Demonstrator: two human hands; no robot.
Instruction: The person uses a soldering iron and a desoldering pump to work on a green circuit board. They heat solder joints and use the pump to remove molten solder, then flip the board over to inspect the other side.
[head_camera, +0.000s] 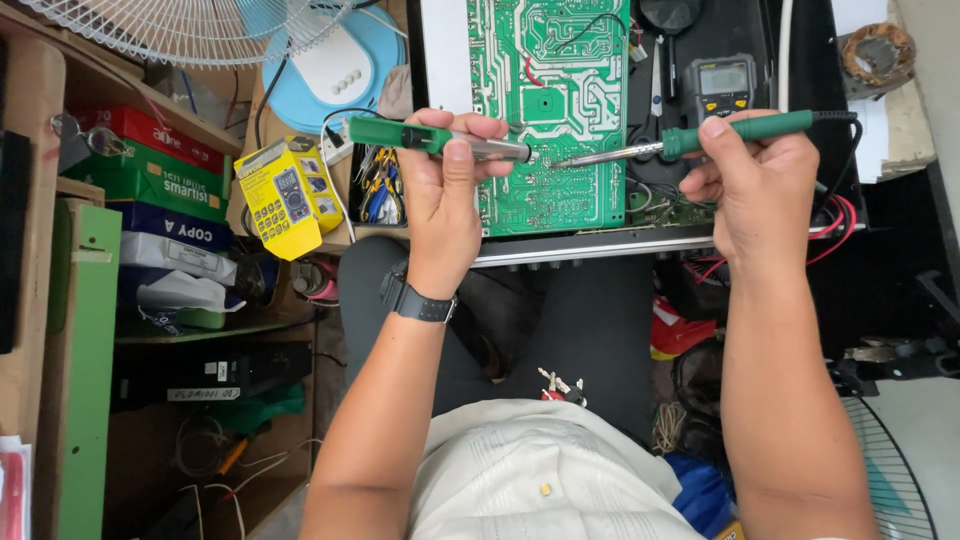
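Observation:
My left hand grips a green desoldering pump, held level with its metal nozzle pointing right over a green circuit board. A green-handled soldering iron is held in my right hand, its metal tip pointing left. The two tips nearly meet at one spot near the board's lower middle. The board lies in a black chassis with a metal front edge. A dark watch sits on my left wrist.
A grey multimeter lies right of the board. A yellow boxed meter and a tray of pliers sit at left. Stacked boxes fill the left shelf. Fan guards show at top left and bottom right. Red wires hang at right.

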